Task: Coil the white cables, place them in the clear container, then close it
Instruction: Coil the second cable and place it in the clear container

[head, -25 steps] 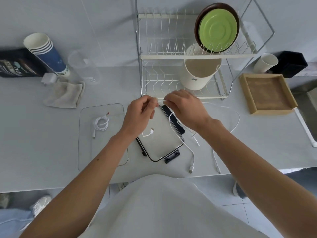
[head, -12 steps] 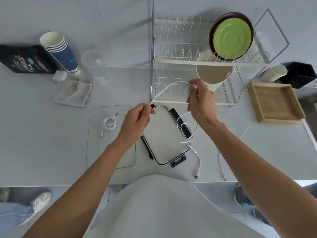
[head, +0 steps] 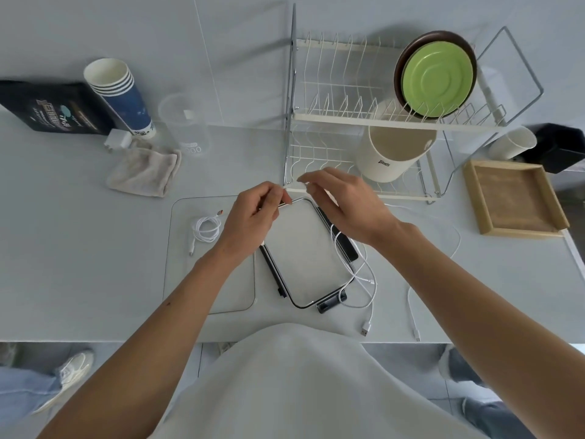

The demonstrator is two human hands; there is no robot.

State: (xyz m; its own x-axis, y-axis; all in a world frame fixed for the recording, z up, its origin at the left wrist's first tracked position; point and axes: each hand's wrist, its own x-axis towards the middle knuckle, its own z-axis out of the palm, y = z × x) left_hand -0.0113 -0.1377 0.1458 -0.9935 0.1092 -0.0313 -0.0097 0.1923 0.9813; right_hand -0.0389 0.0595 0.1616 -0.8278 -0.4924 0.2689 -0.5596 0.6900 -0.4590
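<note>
My left hand (head: 253,217) and my right hand (head: 345,204) meet above the far edge of the black-rimmed lid (head: 308,251), both pinching a short stretch of a white cable (head: 364,280). Its loose loops trail down past my right wrist to a USB plug near the table's front edge. A coiled white cable (head: 207,229) lies inside the shallow clear container (head: 177,280) on the left. Another white cable (head: 456,236) runs loose on the table to the right.
A two-tier dish rack (head: 357,122) with a green plate (head: 438,79) and a cream pot stands right behind my hands. A wooden tray (head: 516,198) sits right; a cloth (head: 145,171), stacked paper cups (head: 122,96) and a clear beaker sit left.
My right hand, which had lifted the cable up toward the rack, has come back down to meet my left hand. The slack loops now lie lower beside the lid.
</note>
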